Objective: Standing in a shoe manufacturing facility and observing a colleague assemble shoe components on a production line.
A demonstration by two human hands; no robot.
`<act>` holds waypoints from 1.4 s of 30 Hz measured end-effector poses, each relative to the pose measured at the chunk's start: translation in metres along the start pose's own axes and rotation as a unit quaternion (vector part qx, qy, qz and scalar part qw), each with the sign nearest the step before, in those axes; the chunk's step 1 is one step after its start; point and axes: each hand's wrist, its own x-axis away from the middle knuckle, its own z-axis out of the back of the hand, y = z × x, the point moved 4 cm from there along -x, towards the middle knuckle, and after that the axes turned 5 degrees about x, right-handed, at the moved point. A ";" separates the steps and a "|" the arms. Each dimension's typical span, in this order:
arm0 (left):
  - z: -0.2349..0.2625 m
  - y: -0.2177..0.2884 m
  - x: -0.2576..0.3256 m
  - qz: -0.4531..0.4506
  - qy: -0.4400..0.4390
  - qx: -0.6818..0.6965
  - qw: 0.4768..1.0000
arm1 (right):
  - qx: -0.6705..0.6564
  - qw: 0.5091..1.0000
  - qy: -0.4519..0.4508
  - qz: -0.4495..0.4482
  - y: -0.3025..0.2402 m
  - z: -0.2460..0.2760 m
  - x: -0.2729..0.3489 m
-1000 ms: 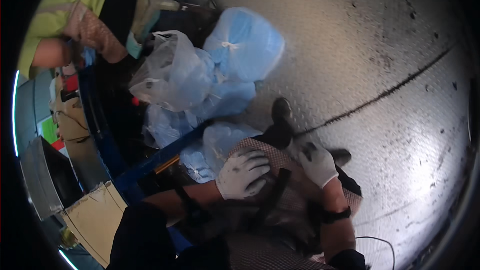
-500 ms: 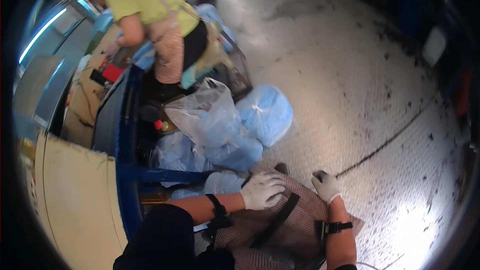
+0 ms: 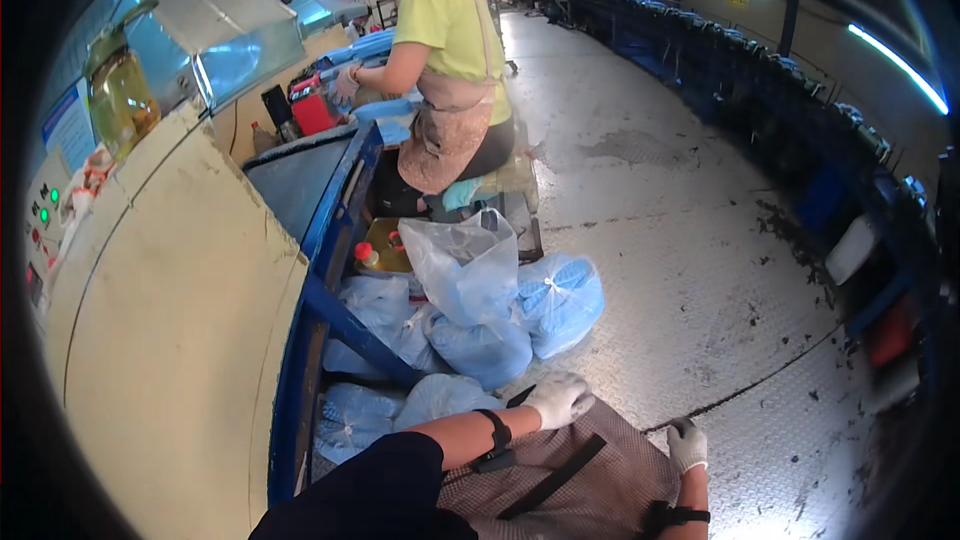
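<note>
My left hand point(image 3: 557, 400), in a white glove, rests closed on the top edge of the brown checked apron point(image 3: 590, 475) over my lap. A black strap crosses the apron below it. My right hand point(image 3: 687, 445), also gloved in white, lies on the apron's right edge with fingers curled. Neither hand holds a separate object. Just ahead of my left hand lie tied clear plastic bags of blue items point(image 3: 480, 315) piled on the floor beside the blue frame point(image 3: 335, 315) of the workbench.
A cream machine housing point(image 3: 160, 340) fills the left. A co-worker in a yellow shirt point(image 3: 445, 25) sits further along the bench handling blue items. Grey checker-plate floor point(image 3: 680, 240) stretches right, with dark stains. Blue machines point(image 3: 800, 110) line the far right wall.
The view has swung upward from my lap to the aisle and the co-worker. My hands have stayed on the apron, now low in the picture.
</note>
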 end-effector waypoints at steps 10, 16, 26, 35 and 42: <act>-0.019 -0.008 0.005 0.050 -0.040 -0.018 0.998 | 0.167 0.979 -0.097 -0.066 -0.020 0.041 0.087; -0.022 0.002 -0.006 0.035 -0.033 -0.049 0.998 | 0.188 0.977 0.096 0.043 -0.013 0.029 0.109; -0.060 0.018 -0.046 0.065 -0.102 0.001 0.993 | 0.094 0.995 0.015 -0.045 0.035 0.054 0.105; -0.090 0.058 -0.084 -0.025 -0.081 0.003 0.996 | 0.067 0.983 0.116 -0.129 0.055 0.084 0.130; -0.086 0.063 -0.073 -0.055 -0.079 0.005 0.995 | 0.022 0.977 0.146 -0.152 0.031 0.084 0.147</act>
